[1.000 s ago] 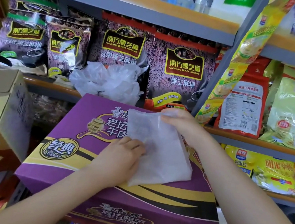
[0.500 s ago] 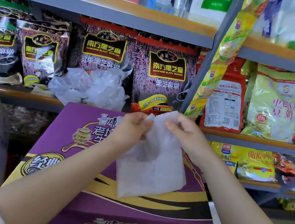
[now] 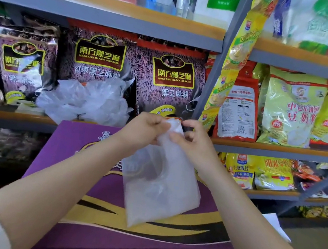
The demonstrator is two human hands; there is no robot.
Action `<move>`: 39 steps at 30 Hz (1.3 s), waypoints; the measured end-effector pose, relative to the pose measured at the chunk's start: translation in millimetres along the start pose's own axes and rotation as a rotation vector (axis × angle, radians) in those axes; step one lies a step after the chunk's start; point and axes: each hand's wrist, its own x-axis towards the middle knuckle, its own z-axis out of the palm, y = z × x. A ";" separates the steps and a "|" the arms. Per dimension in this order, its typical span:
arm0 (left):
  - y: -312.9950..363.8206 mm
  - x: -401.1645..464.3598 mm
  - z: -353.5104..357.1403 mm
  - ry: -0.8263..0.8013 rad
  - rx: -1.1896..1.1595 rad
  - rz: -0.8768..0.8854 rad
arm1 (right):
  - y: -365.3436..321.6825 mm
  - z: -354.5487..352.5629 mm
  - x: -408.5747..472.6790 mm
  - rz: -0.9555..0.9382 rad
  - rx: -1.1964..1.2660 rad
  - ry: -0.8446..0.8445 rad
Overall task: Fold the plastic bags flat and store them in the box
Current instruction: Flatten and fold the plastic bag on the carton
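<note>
Folding underway: left hand (image 3: pixel 145 131) and right hand (image 3: pixel 190 140) pinch the translucent plastic bag (image 3: pixel 160 187) at centre frame, apparently half-folded; next, fold again.

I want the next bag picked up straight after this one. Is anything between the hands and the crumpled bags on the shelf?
No object visibly blocks them, but both the left hand and right hand pinch the folded bag; the crumpled bags sit beyond the purple box.

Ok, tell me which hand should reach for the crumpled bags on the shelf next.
Left, probably. The left hand is nearer the crumpled bags, which lie to its left on the shelf. The right hand could keep pinching the folded bag over the purple box.
</note>
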 end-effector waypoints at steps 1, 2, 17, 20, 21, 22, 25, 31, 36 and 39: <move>-2.2 3.3 -2.9 0.021 0.001 0.000 | 3.0 1.6 -1.0 0.018 -0.021 -0.046; -4.5 8.1 -5.4 0.053 0.013 -0.002 | 7.2 2.8 -2.5 0.035 -0.064 -0.094; -57.3 -65.6 -10.2 0.049 1.047 -0.024 | 30.2 38.3 33.4 0.176 -0.889 -0.151; -59.2 -72.7 -5.8 0.083 1.144 0.045 | 26.0 43.4 37.5 0.213 -0.972 -0.124; -59.1 -75.8 -4.1 0.068 1.189 0.064 | 24.6 45.2 38.3 0.231 -0.989 -0.118; -59.5 -78.7 -2.2 0.042 1.225 0.083 | 23.8 47.1 39.3 0.249 -1.000 -0.115; -61.9 -87.6 5.0 -0.059 1.304 0.057 | 20.9 52.9 38.3 0.261 -1.035 -0.102; -61.9 -89.2 5.4 -0.017 1.431 -0.026 | 28.0 57.0 26.0 0.006 -1.161 0.101; -62.7 -88.1 4.0 -0.091 1.336 -0.175 | 33.9 57.3 10.1 -0.402 -1.135 -0.240; -62.1 -86.6 3.7 -0.088 1.333 -0.178 | 41.1 56.3 19.1 -0.171 -1.086 -0.442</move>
